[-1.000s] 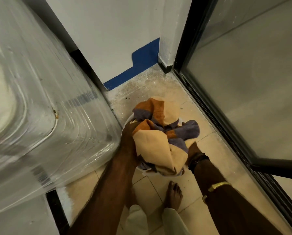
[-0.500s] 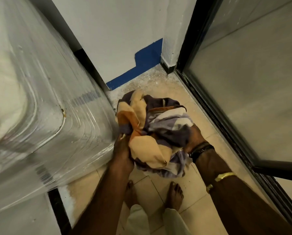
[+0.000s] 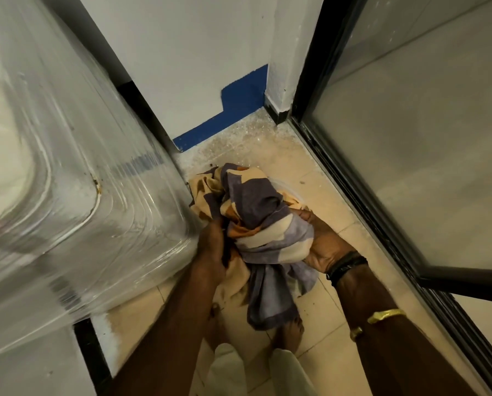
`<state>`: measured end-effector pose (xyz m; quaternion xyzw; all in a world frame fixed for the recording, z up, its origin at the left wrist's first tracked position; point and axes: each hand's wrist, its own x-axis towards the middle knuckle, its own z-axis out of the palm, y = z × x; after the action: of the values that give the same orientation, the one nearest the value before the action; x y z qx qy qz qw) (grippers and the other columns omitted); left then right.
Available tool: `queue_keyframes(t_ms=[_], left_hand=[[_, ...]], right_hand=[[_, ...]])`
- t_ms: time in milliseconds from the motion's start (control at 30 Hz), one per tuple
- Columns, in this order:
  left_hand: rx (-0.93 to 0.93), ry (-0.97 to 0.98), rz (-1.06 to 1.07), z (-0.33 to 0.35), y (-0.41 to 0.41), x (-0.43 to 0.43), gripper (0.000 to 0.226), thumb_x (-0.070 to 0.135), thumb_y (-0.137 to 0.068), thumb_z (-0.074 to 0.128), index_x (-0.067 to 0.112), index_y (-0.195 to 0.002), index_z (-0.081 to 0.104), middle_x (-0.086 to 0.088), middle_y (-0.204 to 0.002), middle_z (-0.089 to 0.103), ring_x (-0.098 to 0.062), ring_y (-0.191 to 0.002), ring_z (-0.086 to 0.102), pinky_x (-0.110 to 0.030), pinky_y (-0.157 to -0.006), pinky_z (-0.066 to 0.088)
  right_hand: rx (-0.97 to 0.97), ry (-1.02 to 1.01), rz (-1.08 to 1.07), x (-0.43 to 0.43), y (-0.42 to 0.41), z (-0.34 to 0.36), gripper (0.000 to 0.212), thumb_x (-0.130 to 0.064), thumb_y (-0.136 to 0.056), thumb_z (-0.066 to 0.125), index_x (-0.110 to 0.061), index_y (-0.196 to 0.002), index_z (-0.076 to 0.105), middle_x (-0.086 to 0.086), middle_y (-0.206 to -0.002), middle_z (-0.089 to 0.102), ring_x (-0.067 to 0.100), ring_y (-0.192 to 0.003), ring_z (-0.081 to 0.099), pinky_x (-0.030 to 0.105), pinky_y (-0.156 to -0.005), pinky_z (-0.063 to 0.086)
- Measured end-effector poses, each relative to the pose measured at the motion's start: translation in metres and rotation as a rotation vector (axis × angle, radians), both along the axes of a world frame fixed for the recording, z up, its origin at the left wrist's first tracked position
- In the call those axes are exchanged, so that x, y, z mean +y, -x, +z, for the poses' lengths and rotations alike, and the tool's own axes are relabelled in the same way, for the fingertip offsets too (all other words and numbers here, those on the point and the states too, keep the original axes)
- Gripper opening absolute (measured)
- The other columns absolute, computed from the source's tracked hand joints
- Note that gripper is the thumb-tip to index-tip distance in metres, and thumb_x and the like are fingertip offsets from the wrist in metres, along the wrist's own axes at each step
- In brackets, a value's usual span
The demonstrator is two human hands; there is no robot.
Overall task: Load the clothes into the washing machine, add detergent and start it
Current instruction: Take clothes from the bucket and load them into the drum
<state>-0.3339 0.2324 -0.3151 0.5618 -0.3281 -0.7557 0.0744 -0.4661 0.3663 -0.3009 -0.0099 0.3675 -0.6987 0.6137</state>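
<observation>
The clothes (image 3: 257, 221) are up higher than half a second ago, and a purple tail has dropped loose, hanging lower centre toward the bare feet (image 3: 289, 334). The left hand (image 3: 213, 248) has its fingers curled into the cream fabric on the bundle's left side. The right hand (image 3: 323, 245) cups it palm-up from the right, fingers wrapped round. The bundle sits mid-frame above the tiled floor (image 3: 333, 201), just beside the plastic-wrapped washing machine (image 3: 81, 195) at left.
</observation>
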Motion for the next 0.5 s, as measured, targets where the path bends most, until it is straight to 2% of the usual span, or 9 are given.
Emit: queue_keyframes(t_ms=[33, 67, 100, 133, 200, 267, 367, 433, 500], left_hand=[[0.076, -0.053, 0.0, 0.006, 0.003, -0.001, 0.049, 0.06, -0.092, 0.049, 0.024, -0.118, 0.069, -0.009, -0.114, 0.072, -0.03, -0.108, 0.067, -0.042, -0.088, 0.055], [0.157, -0.111, -0.078, 0.009, 0.004, -0.002, 0.05, 0.059, -0.094, 0.047, 0.023, -0.122, 0.068, -0.007, -0.116, 0.072, -0.029, -0.111, 0.066, -0.043, -0.093, 0.053], [0.209, -0.138, -0.128, 0.022, 0.006, -0.001, 0.048, 0.056, -0.093, 0.048, 0.021, -0.118, 0.069, -0.006, -0.112, 0.074, -0.027, -0.107, 0.068, -0.041, -0.091, 0.054], [0.219, -0.117, -0.177, 0.02, 0.006, 0.0, 0.039, 0.047, -0.092, 0.052, 0.018, -0.109, 0.071, -0.004, -0.1, 0.076, -0.023, -0.096, 0.07, -0.034, -0.083, 0.055], [0.179, -0.011, -0.194, 0.013, 0.004, 0.0, 0.018, 0.021, -0.094, 0.054, 0.01, -0.095, 0.067, -0.006, -0.085, 0.074, -0.015, -0.075, 0.07, -0.024, -0.065, 0.055], [0.097, 0.059, -0.169, 0.002, 0.001, -0.002, 0.019, 0.004, -0.096, 0.05, 0.0, -0.109, 0.064, -0.016, -0.105, 0.068, -0.021, -0.085, 0.07, -0.024, -0.066, 0.055], [0.128, 0.11, -0.078, -0.006, 0.003, 0.003, 0.051, 0.015, -0.087, 0.064, -0.003, -0.133, 0.053, -0.016, -0.122, 0.063, -0.029, -0.1, 0.065, -0.023, -0.071, 0.056], [0.198, 0.054, -0.052, -0.01, 0.0, 0.008, 0.069, 0.026, -0.071, 0.071, 0.001, -0.133, 0.054, -0.019, -0.128, 0.062, -0.035, -0.107, 0.064, -0.031, -0.078, 0.057], [0.214, 0.066, 0.013, 0.0, -0.003, 0.009, 0.052, 0.024, -0.08, 0.063, 0.005, -0.128, 0.058, -0.018, -0.12, 0.066, -0.032, -0.099, 0.067, -0.032, -0.074, 0.059]], right_hand=[[0.082, -0.183, -0.013, -0.004, -0.001, -0.002, 0.075, -0.037, -0.069, 0.088, 0.009, -0.119, 0.057, 0.01, -0.087, 0.074, 0.026, -0.088, 0.067, 0.037, -0.092, 0.054], [0.145, -0.296, -0.035, -0.008, -0.002, 0.001, 0.051, -0.026, -0.084, 0.076, 0.009, -0.117, 0.059, 0.004, -0.08, 0.074, 0.024, -0.084, 0.065, 0.041, -0.086, 0.055], [0.183, -0.304, 0.027, -0.008, -0.004, -0.002, 0.03, -0.01, -0.094, 0.062, 0.008, -0.118, 0.064, -0.001, -0.079, 0.075, 0.022, -0.082, 0.067, 0.037, -0.079, 0.057], [0.215, -0.279, 0.108, -0.006, -0.008, -0.001, 0.026, 0.001, -0.094, 0.054, 0.001, -0.113, 0.071, -0.003, -0.082, 0.076, 0.018, -0.082, 0.071, 0.032, -0.075, 0.058], [0.134, -0.244, 0.246, 0.003, -0.014, -0.004, 0.036, 0.006, -0.089, 0.053, -0.014, -0.103, 0.079, 0.003, -0.102, 0.077, 0.019, -0.094, 0.072, 0.034, -0.081, 0.06], [-0.02, -0.173, 0.288, 0.017, -0.02, -0.011, 0.043, 0.012, -0.085, 0.058, -0.01, -0.12, 0.071, 0.018, -0.13, 0.064, 0.034, -0.115, 0.064, 0.049, -0.098, 0.053], [-0.14, -0.077, 0.25, 0.029, -0.027, -0.019, 0.069, 0.003, -0.077, 0.076, -0.002, -0.141, 0.049, 0.025, -0.148, 0.045, 0.043, -0.128, 0.051, 0.061, -0.11, 0.035], [-0.168, -0.032, 0.181, 0.033, -0.026, -0.015, 0.063, -0.004, -0.087, 0.068, 0.0, -0.145, 0.043, 0.025, -0.149, 0.043, 0.044, -0.132, 0.047, 0.064, -0.112, 0.03], [-0.176, -0.038, 0.058, 0.036, -0.012, -0.008, 0.047, -0.008, -0.098, 0.048, -0.001, -0.145, 0.044, 0.025, -0.143, 0.051, 0.04, -0.127, 0.053, 0.063, -0.109, 0.036]])
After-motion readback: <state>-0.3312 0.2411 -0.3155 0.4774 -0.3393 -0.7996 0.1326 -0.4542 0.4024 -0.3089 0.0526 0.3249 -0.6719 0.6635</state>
